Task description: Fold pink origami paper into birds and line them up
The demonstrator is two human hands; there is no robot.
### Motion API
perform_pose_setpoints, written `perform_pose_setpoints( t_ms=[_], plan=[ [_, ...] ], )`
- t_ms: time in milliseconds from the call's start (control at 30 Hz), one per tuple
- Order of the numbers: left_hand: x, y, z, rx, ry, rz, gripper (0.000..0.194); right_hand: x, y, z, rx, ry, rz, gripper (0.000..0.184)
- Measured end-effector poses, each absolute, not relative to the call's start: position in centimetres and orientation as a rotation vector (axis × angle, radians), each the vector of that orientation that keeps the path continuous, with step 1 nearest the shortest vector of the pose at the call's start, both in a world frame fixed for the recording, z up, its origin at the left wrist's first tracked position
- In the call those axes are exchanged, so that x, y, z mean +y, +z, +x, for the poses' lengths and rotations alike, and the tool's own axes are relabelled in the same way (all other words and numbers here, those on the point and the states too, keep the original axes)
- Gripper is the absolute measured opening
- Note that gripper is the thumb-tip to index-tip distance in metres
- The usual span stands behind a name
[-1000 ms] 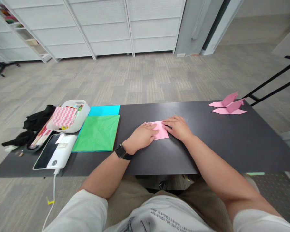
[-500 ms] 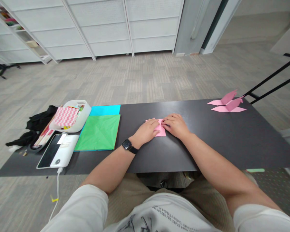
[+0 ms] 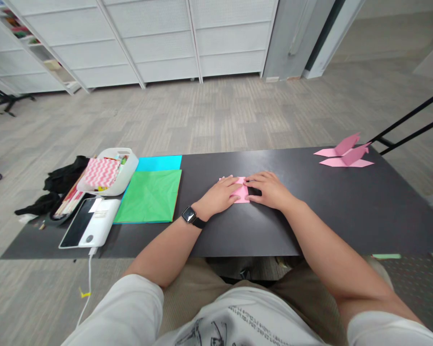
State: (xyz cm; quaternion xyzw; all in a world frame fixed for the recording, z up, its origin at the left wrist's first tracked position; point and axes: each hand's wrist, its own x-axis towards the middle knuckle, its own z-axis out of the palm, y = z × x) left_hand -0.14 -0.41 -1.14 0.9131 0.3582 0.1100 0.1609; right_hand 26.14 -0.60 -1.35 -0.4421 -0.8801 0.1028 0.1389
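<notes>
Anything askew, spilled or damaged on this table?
Nothing spilled or damaged. Both hands, left hand and right hand, press flat on the pink paper. The only untidy spot is the black cloth bunched at the table's left end, beside the white bin.

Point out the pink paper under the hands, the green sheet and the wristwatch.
pink paper [image 3: 241, 192], head view, bare middle between the hands
green sheet [image 3: 149, 196], head view, centre of the sheet
wristwatch [image 3: 189, 215], head view, watch face
</notes>
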Motion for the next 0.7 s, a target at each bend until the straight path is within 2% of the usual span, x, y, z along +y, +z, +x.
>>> perform_pose_setpoints(
  t_ms=[167, 300, 367, 500, 700],
  plan=[
    [-0.5, -1.2, -0.2, 1.002, 0.322, 2.635, 0.049, -0.9, -1.2, 26.3, -2.554, 0.396, -1.294, 0.055],
    [-0.4, -1.4, -0.1, 1.009, 0.365, 2.66, 0.05, -0.8, -1.1, 26.4, -2.517, 0.462, -1.303, 0.058],
    [-0.4, -1.4, 0.0, 0.993, 0.398, 2.673, 0.047, -0.6, -1.1, 26.4, -2.485, 0.485, -1.3, 0.052],
    [-0.6, -1.2, 0.3, 0.913, 0.459, 2.669, 0.034, -0.1, -1.4, 26.0, -2.376, 0.482, -1.302, 0.027],
    [-0.9, -1.1, 0.5, 0.84, 0.369, 2.738, 0.041, 0.8, -3.0, 24.9, -2.204, 0.364, -1.365, 0.028]
  ],
)
